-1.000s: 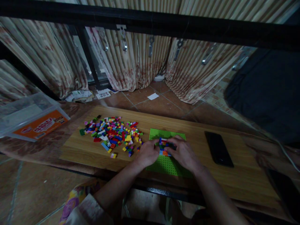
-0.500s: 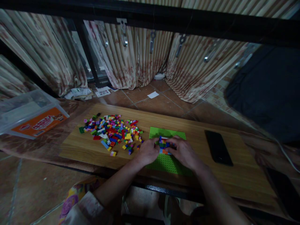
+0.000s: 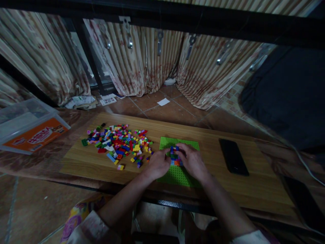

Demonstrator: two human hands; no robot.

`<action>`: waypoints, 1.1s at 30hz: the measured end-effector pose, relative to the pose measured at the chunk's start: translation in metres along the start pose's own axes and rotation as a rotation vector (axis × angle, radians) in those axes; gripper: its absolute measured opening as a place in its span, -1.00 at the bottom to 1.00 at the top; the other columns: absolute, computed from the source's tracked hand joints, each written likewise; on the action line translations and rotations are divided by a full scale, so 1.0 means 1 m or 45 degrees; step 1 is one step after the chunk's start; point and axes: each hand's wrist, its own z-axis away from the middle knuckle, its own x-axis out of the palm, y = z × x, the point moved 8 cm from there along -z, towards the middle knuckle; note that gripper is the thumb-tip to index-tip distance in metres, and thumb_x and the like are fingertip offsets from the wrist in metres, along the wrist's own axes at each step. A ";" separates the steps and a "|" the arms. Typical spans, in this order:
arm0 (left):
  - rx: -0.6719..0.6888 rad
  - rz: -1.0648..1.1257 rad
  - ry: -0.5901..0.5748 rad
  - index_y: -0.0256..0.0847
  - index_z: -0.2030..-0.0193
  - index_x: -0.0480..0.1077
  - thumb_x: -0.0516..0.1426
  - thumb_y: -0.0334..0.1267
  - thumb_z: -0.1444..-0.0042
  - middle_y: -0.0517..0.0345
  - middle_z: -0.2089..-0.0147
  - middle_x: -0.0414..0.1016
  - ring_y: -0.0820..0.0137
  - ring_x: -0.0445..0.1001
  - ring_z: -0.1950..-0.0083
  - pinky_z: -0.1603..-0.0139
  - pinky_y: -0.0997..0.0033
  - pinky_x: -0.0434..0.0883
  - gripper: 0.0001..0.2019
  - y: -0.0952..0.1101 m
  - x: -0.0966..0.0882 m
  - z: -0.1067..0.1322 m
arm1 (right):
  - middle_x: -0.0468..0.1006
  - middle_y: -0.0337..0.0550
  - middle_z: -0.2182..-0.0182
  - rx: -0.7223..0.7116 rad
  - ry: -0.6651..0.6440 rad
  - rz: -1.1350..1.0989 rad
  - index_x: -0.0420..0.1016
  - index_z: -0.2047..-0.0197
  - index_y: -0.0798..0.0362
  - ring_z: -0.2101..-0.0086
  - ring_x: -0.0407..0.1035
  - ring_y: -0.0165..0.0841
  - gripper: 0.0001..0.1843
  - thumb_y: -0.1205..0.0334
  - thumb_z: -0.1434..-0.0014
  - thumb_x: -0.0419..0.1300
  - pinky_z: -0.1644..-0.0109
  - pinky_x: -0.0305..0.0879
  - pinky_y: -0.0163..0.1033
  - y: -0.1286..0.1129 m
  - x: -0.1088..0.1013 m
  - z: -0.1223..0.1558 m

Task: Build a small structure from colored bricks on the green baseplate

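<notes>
A green studded baseplate (image 3: pixel 177 174) lies on a wooden board (image 3: pixel 86 162). On it stands a small build of coloured bricks (image 3: pixel 174 156). My left hand (image 3: pixel 157 164) rests at the build's left side, fingers curled against it. From the right, my right hand (image 3: pixel 192 162) presses on the build with its fingers bent over the bricks. A loose pile of small coloured bricks (image 3: pixel 119 142) spreads over the board to the left of the plate.
A black phone (image 3: pixel 233 156) lies on the board to the right. A clear plastic box with an orange label (image 3: pixel 30 130) sits at far left. Striped curtains (image 3: pixel 142 57) and a tiled floor lie behind; a dark metal bar crosses the top.
Both hands stay on the brick build, fingers shifting slightly. The view has drifted a little, so everything sits slightly further left and up.
</notes>
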 end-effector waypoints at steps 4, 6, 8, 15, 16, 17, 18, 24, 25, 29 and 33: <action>0.013 -0.058 -0.022 -0.26 -0.17 0.35 -0.04 -0.37 -0.10 0.07 0.30 0.59 0.31 0.51 0.24 0.11 0.40 0.38 -0.53 0.000 0.001 -0.001 | 0.52 -0.04 0.18 -0.022 0.048 0.044 0.40 0.03 0.02 0.10 0.36 -0.18 -0.74 0.21 -0.25 0.02 -0.06 0.25 -0.02 0.001 0.005 -0.001; 0.014 -0.071 -0.021 -0.25 -0.18 0.33 -0.04 -0.36 -0.10 0.08 0.32 0.58 0.31 0.51 0.25 0.13 0.40 0.38 -0.53 -0.001 0.001 -0.001 | 0.51 -0.02 0.14 -0.009 0.047 0.046 0.37 0.01 0.02 0.06 0.33 -0.17 -0.74 0.21 -0.26 0.00 -0.09 0.21 0.01 0.001 0.008 0.000; 0.036 -0.079 -0.017 -0.23 -0.17 0.33 -0.04 -0.36 -0.11 0.09 0.32 0.58 0.32 0.52 0.25 0.14 0.41 0.38 -0.53 0.000 0.001 -0.001 | 0.49 -0.02 0.09 -0.004 0.049 0.049 0.35 0.00 0.02 -0.03 0.27 -0.15 -0.74 0.20 -0.26 0.01 -0.14 0.16 0.05 0.001 0.010 0.000; 0.066 -0.102 -0.021 -0.20 -0.15 0.34 -0.05 -0.35 -0.11 0.08 0.28 0.58 0.31 0.52 0.23 0.16 0.43 0.38 -0.55 0.001 0.004 0.001 | 0.40 -0.04 -0.07 -0.033 0.091 -0.040 0.44 0.12 -0.04 -0.11 0.19 -0.14 -0.81 0.16 -0.20 0.10 -0.18 0.09 0.10 0.005 0.015 0.000; 0.067 -0.105 -0.021 -0.20 -0.15 0.34 -0.05 -0.35 -0.11 0.08 0.28 0.58 0.31 0.52 0.23 0.16 0.42 0.38 -0.55 0.000 0.004 0.001 | 0.42 -0.04 -0.06 -0.026 0.097 -0.047 0.45 0.13 -0.04 -0.10 0.20 -0.14 -0.81 0.15 -0.19 0.12 -0.17 0.10 0.10 0.006 0.015 -0.001; 0.071 -0.106 -0.018 -0.21 -0.15 0.34 -0.05 -0.35 -0.11 0.07 0.27 0.58 0.31 0.52 0.22 0.16 0.42 0.38 -0.55 0.000 0.004 0.001 | 0.43 -0.05 -0.04 -0.018 0.100 -0.051 0.46 0.13 -0.05 -0.09 0.21 -0.15 -0.80 0.14 -0.18 0.14 -0.16 0.10 0.09 0.008 0.014 -0.001; 0.078 -0.103 -0.014 -0.21 -0.15 0.34 -0.05 -0.35 -0.11 0.06 0.26 0.58 0.30 0.52 0.22 0.16 0.41 0.38 -0.55 0.001 0.004 0.001 | 0.45 -0.05 -0.03 -0.006 0.103 -0.054 0.48 0.13 -0.05 -0.08 0.22 -0.15 -0.80 0.13 -0.17 0.15 -0.16 0.11 0.08 0.011 0.014 -0.002; 0.078 -0.090 -0.028 -0.19 -0.16 0.33 -0.04 -0.37 -0.10 0.08 0.27 0.58 0.31 0.52 0.24 0.15 0.40 0.39 -0.54 0.002 0.004 0.002 | 0.52 -0.10 0.06 0.061 0.084 -0.062 0.55 0.17 -0.07 0.02 0.31 -0.19 -0.77 0.05 -0.13 0.21 -0.09 0.19 0.03 0.022 0.014 -0.004; 0.078 -0.091 -0.030 -0.19 -0.17 0.32 -0.04 -0.37 -0.10 0.08 0.27 0.58 0.31 0.52 0.24 0.14 0.40 0.39 -0.54 0.002 0.004 0.002 | 0.53 -0.10 0.07 0.055 0.088 -0.060 0.55 0.17 -0.07 0.02 0.32 -0.19 -0.77 0.04 -0.13 0.21 -0.08 0.19 0.03 0.022 0.013 -0.004; 0.075 -0.103 -0.030 -0.19 -0.16 0.33 -0.06 -0.37 -0.11 0.07 0.25 0.58 0.30 0.52 0.23 0.13 0.39 0.38 -0.54 0.004 0.003 0.003 | 0.54 -0.11 0.08 0.027 0.111 -0.032 0.57 0.17 -0.08 0.04 0.33 -0.18 -0.76 0.03 -0.13 0.22 -0.08 0.19 0.02 0.020 0.011 -0.004; 0.076 -0.120 -0.028 -0.19 -0.17 0.32 -0.05 -0.37 -0.11 0.08 0.26 0.58 0.30 0.52 0.23 0.13 0.40 0.38 -0.54 0.004 0.003 0.003 | 0.56 -0.14 0.12 -0.015 0.091 0.010 0.57 0.17 -0.10 0.07 0.35 -0.19 -0.77 0.03 -0.13 0.22 -0.06 0.19 0.01 0.016 0.009 -0.005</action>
